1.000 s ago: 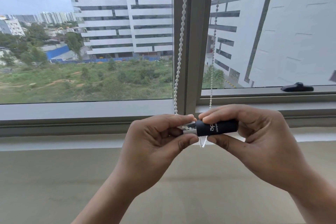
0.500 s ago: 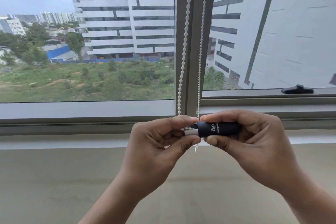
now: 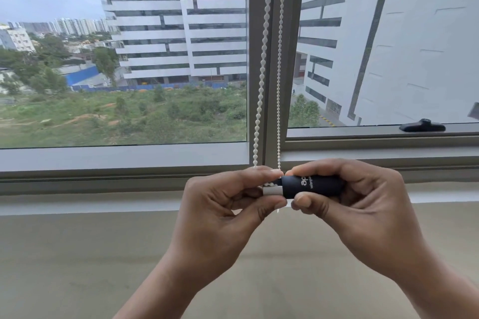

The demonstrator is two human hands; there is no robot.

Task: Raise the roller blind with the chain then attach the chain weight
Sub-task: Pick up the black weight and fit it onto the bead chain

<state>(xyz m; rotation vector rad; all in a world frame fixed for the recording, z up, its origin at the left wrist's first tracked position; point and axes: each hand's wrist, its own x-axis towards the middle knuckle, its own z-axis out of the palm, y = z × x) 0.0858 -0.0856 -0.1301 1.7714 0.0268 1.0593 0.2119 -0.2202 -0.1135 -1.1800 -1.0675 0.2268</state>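
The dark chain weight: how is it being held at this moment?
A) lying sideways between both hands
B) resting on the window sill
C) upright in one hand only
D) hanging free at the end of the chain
A: the chain weight lies sideways, its dark body pinched by the right hand while the left hand grips its white end where the bead chain comes down.

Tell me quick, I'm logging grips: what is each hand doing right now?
Left hand: closed, pinching the chain and the weight's white end.
Right hand: closed, holding the black chain weight.
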